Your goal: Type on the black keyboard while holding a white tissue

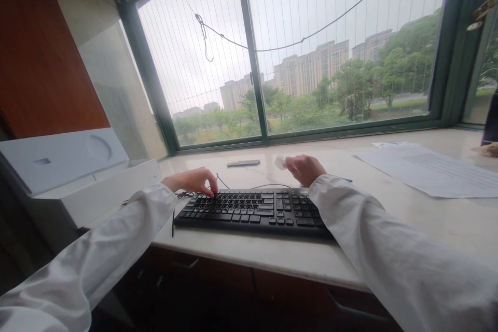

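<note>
A black keyboard (252, 210) lies on a pale marble windowsill counter (272, 254). My left hand (192, 180) rests at the keyboard's far left corner, fingers curled down and touching the top row of keys. Just beyond the keyboard's far right edge, my right hand (305, 168) is closed around a small white crumpled wipe (279, 162). Both arms wear white sleeves. A thin black cable (233, 185) runs behind the keyboard.
A slim dark flat object (243, 163) lies on the counter near the window. White paper sheets (431, 168) lie at the right. A white box with an open lid (70, 166) stands at the left. Dark drawers (218, 280) sit under the counter.
</note>
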A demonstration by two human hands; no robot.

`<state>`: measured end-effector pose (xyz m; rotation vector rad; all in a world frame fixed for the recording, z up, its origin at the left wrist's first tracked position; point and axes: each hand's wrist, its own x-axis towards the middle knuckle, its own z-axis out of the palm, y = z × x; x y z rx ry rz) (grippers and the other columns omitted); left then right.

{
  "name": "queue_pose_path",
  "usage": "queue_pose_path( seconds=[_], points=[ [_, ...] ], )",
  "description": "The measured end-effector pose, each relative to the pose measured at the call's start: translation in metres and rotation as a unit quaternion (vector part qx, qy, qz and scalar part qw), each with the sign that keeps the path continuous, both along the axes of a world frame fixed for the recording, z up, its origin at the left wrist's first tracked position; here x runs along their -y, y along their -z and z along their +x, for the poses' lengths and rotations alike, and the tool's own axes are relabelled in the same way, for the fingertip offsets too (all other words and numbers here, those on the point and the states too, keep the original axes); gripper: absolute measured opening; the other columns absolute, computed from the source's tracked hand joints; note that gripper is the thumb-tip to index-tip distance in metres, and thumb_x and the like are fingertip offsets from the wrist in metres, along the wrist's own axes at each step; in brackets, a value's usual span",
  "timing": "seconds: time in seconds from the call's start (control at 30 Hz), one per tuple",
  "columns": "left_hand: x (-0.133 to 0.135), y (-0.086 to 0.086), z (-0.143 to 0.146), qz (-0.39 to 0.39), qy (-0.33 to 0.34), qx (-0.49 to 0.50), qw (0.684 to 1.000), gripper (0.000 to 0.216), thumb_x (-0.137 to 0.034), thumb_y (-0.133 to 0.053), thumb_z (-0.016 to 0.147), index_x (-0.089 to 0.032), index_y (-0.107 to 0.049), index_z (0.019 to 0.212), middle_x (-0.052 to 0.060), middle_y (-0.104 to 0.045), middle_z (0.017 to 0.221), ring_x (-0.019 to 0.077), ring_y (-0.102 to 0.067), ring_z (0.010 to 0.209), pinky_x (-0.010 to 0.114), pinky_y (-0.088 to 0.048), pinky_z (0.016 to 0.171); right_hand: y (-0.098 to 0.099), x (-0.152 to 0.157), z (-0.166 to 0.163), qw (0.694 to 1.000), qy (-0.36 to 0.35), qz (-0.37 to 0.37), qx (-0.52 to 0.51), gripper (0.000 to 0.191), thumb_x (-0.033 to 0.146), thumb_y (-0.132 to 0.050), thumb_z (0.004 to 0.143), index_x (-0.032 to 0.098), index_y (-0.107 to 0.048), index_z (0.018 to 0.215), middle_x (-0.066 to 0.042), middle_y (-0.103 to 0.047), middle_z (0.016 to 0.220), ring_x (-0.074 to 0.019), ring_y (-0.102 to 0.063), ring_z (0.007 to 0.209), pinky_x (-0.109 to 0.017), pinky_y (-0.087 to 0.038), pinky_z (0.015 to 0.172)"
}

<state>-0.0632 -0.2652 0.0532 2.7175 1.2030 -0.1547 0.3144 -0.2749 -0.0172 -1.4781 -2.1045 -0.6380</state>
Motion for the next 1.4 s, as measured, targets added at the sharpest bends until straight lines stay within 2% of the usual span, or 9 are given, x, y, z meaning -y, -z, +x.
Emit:
queue_pose_path(
  seconds=[0.33,0.57,0.83,0.97,1.13,1.27,1.4],
  points=[
    [-0.003,0.0,0.008,0.0,-0.005,-0.009,1.0,0.019,-0.035,-0.079,0.069,-0.025,-0.078,0.085,0.0,-0.075,0.085,0.0152,-0.067,0.077,0.023,-0.046,0.072,-0.001,0.0,0.0,1.0,-0.004,-0.007,0.0,0.028,0.024,-0.041,0.093,0.019,-0.069,0.088,-0.008,-0.07,0.077,-0.0179,-0.062,0.071,-0.027,-0.034,0.06],
    [-0.012,0.009,0.007,0.01,0.007,0.021,1.0,0.017,-0.032,-0.081,0.065,-0.022,-0.078,0.078,0.001,-0.075,0.077,0.0142,-0.066,0.072,0.023,-0.046,0.073,0.003,-0.006,0.001,1.0,-0.011,0.018,0.004,0.031,0.026,-0.04,0.094,0.02,-0.068,0.084,-0.008,-0.069,0.072,-0.0177,-0.061,0.067,-0.027,-0.033,0.058],
    [-0.007,0.008,0.007,0.016,-0.036,0.018,0.999,0.019,-0.034,-0.082,0.063,-0.024,-0.079,0.079,0.0,-0.075,0.076,0.0139,-0.066,0.071,0.022,-0.045,0.071,0.004,-0.008,0.001,1.0,-0.017,0.019,0.006,0.031,0.027,-0.039,0.095,0.02,-0.067,0.082,-0.006,-0.07,0.072,-0.0177,-0.061,0.067,-0.026,-0.032,0.059],
    [-0.01,0.008,0.006,-0.009,-0.067,0.015,0.998,0.023,-0.039,-0.078,0.067,-0.023,-0.08,0.084,0.001,-0.075,0.079,0.0146,-0.065,0.073,0.022,-0.044,0.069,0.004,-0.007,0.001,1.0,-0.015,0.018,0.006,0.03,0.026,-0.039,0.094,0.02,-0.067,0.084,-0.007,-0.07,0.074,-0.0182,-0.061,0.068,-0.027,-0.031,0.058],
    [-0.021,0.011,0.006,-0.028,-0.151,-0.038,0.987,0.038,-0.049,-0.079,0.061,-0.02,-0.077,0.085,0.002,-0.071,0.073,0.012,-0.055,0.057,0.023,-0.039,0.057,0.002,-0.003,0.0,1.0,-0.011,0.006,0.002,0.031,0.025,-0.039,0.094,0.02,-0.068,0.087,-0.007,-0.071,0.076,-0.0189,-0.062,0.069,-0.027,-0.03,0.057],
    [-0.038,0.012,0.01,-0.012,-0.147,-0.077,0.986,0.052,-0.048,-0.084,0.05,-0.016,-0.069,0.088,0.003,-0.067,0.084,0.014,-0.055,0.068,0.022,-0.036,0.058,0.001,-0.002,0.0,1.0,-0.004,0.003,0.006,0.031,0.025,-0.039,0.093,0.02,-0.069,0.088,-0.008,-0.071,0.077,-0.0195,-0.063,0.069,-0.028,-0.031,0.057],
    [-0.058,0.012,0.015,-0.064,-0.135,-0.12,0.981,0.051,-0.043,-0.083,0.05,-0.016,-0.063,0.089,0.003,-0.063,0.086,0.0144,-0.051,0.071,0.023,-0.034,0.06,0.001,-0.003,0.001,1.0,0.008,-0.003,0.016,0.029,0.025,-0.041,0.093,0.018,-0.069,0.088,-0.01,-0.071,0.076,-0.0197,-0.063,0.07,-0.028,-0.031,0.058]
  ],
)
